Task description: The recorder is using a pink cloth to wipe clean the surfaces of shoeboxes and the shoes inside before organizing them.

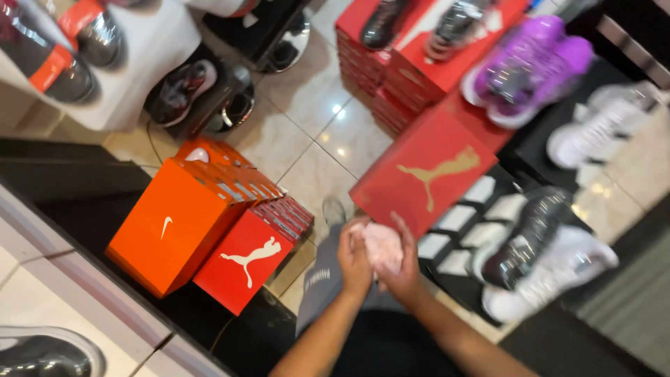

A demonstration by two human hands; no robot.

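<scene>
Hands meet low in view: left hand and right hand both clasp a pale pink crumpled wad (cloth or paper, unclear) just below a tilted red shoebox.

- I see a pale pink crumpled cloth low in the frame, just right of centre, bunched into a soft wad
- It sits pressed between my left hand and right hand, partly covered by the fingers
</scene>
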